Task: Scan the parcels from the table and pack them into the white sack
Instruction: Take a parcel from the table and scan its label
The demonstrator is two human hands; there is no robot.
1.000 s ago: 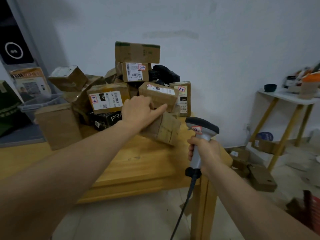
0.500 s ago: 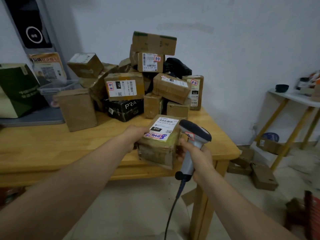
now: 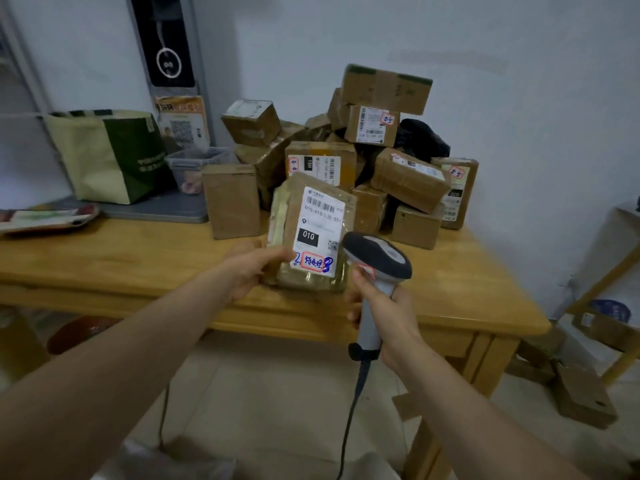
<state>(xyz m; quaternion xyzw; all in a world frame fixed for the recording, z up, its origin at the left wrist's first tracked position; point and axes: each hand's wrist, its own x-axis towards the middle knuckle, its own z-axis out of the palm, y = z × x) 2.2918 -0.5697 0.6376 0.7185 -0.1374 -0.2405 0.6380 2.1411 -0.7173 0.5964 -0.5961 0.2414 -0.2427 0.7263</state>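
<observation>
Where the two bare forearms reach in from the bottom edge, a dark cable (image 3: 349,410) hangs from the scanner (image 3: 375,258) toward the floor. The right hand (image 3: 386,308) is wrapped round the scanner's grey handle, fingers curled about it, the dark head raised toward the parcel (image 3: 311,233). The left hand (image 3: 249,268) holds that parcel by its lower left corner, thumb on the front face, the other fingers hidden behind. The parcel is a brown taped box held above the near edge of the wooden table (image 3: 121,268), tilted so its white label faces the camera. The label carries a barcode, a black patch reading 010, and blue and red handwriting at the bottom. The scanner's head sits just beside the label's lower right corner; whether it touches the box I cannot tell.

Behind the held parcel a pile of boxes (image 3: 408,181) covers the far right part of the table, several with white labels, and a box with green tape (image 3: 386,88) tops the heap. A black bag (image 3: 424,142) is wedged among them by the wall. A plain brown box (image 3: 232,200) stands upright just left of the pile. Farther left lies a grey tray (image 3: 156,209) with a green and cream bag (image 3: 107,154) standing on it and a clear plastic tub (image 3: 197,168) beside the bag. A flat packet (image 3: 45,218) lies at the table's left edge. On the floor to the right lie more cardboard boxes (image 3: 583,398).
</observation>
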